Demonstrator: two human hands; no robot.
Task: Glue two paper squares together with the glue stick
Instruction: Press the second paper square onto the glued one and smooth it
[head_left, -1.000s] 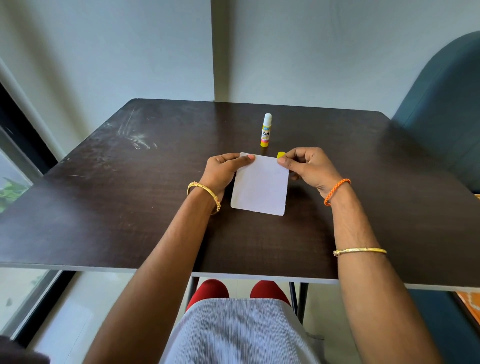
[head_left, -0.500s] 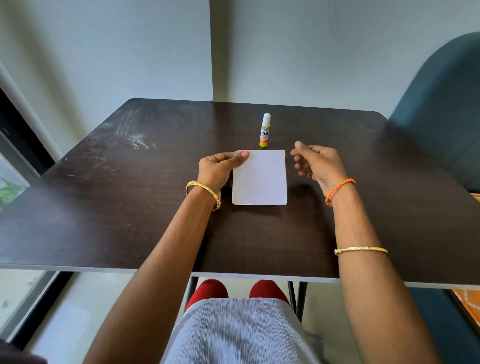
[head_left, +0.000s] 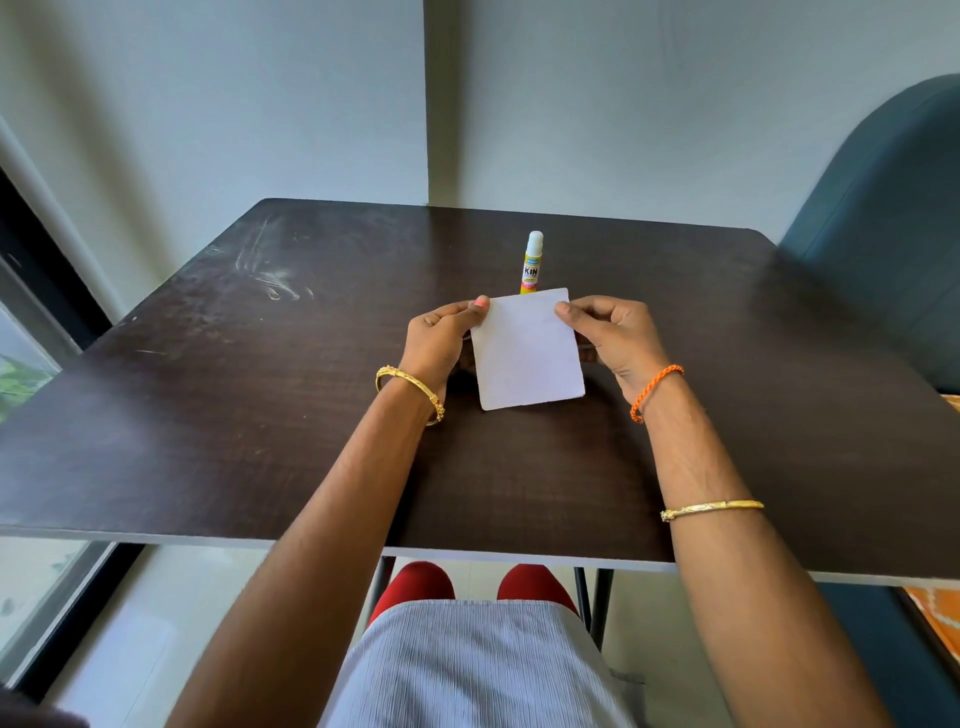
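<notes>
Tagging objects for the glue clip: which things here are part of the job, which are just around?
Job:
white paper, pinched at its top corners by left hand and right hand
glue stick, upright behind the paper, capped, untouched

Around:
dark table
blue chair
window

Paper square (head_left: 527, 351): white, matt, faint grain, lower edge slightly ragged. Table (head_left: 260, 415): dark wood-grain top, low sheen, pale scuff swirls at far left, light edge band along near side. Glue stick (head_left: 532, 262): smooth plastic tube, white cap, glossy yellow printed label. Bangles (head_left: 410, 387): polished gold-coloured metal, shiny. Wrist cord (head_left: 655, 389): orange braided thread, matt. Chair back (head_left: 883, 234): dark teal, matt upholstery look. Garment (head_left: 478, 670): pale ribbed cloth. Wall (head_left: 260, 104): flat matt paint.
</notes>
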